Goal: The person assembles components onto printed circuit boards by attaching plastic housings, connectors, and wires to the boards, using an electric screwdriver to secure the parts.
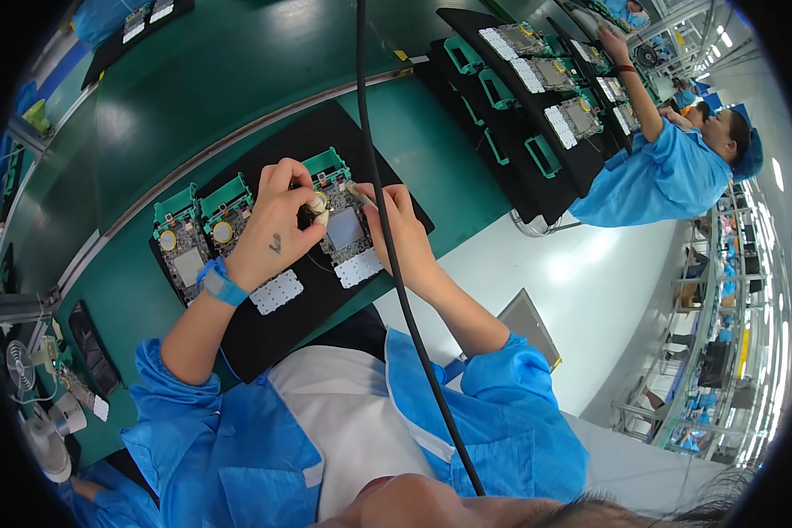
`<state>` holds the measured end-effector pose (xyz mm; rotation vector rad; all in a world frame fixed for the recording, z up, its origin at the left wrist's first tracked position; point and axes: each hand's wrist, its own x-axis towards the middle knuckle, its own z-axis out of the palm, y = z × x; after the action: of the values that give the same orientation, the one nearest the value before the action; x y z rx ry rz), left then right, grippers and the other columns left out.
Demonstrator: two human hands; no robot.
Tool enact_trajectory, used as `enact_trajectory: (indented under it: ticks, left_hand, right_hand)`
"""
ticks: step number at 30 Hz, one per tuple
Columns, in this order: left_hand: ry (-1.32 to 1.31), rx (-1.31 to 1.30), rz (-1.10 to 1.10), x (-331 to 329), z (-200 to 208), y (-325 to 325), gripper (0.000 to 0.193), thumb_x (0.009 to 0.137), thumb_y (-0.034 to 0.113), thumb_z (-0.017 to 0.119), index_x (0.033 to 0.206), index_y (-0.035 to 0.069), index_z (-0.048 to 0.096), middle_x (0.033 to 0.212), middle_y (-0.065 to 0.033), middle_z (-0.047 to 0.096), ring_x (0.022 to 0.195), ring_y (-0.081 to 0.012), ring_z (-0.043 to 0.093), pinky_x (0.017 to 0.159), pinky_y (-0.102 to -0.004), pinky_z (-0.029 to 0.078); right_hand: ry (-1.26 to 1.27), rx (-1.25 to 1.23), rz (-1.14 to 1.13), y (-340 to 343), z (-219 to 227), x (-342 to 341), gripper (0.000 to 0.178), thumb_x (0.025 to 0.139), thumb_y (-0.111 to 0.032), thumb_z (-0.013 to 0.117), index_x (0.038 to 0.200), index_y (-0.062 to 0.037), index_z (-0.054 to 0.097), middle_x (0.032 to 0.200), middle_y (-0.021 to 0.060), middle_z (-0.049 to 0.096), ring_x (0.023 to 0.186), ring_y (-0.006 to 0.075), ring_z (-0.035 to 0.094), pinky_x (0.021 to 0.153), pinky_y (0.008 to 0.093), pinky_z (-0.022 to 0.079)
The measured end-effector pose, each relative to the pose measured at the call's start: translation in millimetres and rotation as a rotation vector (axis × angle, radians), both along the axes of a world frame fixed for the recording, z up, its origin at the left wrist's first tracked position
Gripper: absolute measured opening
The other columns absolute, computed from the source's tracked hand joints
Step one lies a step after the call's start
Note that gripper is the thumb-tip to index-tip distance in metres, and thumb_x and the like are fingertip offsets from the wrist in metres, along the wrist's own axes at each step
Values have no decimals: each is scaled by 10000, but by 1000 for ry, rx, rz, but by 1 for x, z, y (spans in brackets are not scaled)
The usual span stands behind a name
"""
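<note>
My left hand (pixel 277 220) reaches over the rightmost circuit board (pixel 345 231), its thumb and forefinger, both in pale finger cots, pinched at a round yellow-rimmed part. Whatever lies between those fingertips is too small to make out. At the same board's upper right edge, my right hand (pixel 400 227) has its fingers curled closed on the board's side. This board has a grey square plate, a perforated silver plate at its near end and a green plastic frame (pixel 329 164) at its far end. Two similar boards lie to the left, one partly hidden under my left hand.
The boards rest on a black mat (pixel 326 304) on a green bench. A black cable (pixel 380 176) hangs across the view before my right hand. Black trays (pixel 550 180) of boards stand at the right, beside a co-worker in blue (pixel 651 180). A small fan (pixel 20 365) stands far left.
</note>
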<state>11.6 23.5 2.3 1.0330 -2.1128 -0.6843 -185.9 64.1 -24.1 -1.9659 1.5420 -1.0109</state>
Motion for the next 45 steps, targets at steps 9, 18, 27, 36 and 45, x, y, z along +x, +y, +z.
enact_trajectory:
  ticks: [9,18,27,36,45]
  left_hand:
    - [-32,22,44,-6,-1,5,198,624,17,684,761,-81,580,992,-119,444,950,-289,432,789,-349,435]
    - [-21,-17,79,-10,-5,6,231,628,19,684,766,-119,559,975,-135,443,943,-299,436,788,-360,436]
    - [-12,-17,100,-7,-11,10,254,648,11,691,818,-105,542,996,-144,447,965,-314,444,820,-368,428]
    - [109,-2,517,139,-27,34,345,907,64,575,1241,6,513,1323,-171,467,1241,-294,459,976,-325,399]
    - [-30,-74,469,120,-19,91,498,922,84,541,1376,-16,362,1421,-209,349,1338,-382,321,1104,-427,255]
  right_hand:
    - [63,-115,59,11,-4,-6,304,877,-49,575,1174,-108,606,942,95,485,622,204,588,517,325,493]
    - [235,-169,70,15,-16,-1,407,791,19,634,1161,-148,658,923,61,447,615,158,561,491,280,466]
    - [492,-288,131,14,-15,1,601,679,31,640,1241,-181,611,901,55,467,614,176,543,488,300,478]
    - [-181,37,-29,9,-17,2,432,805,-205,732,1145,7,572,885,164,653,731,234,663,634,310,522]
    - [156,-314,-240,-28,-1,-16,389,796,-283,733,1044,-7,617,969,127,612,691,293,632,602,350,515]
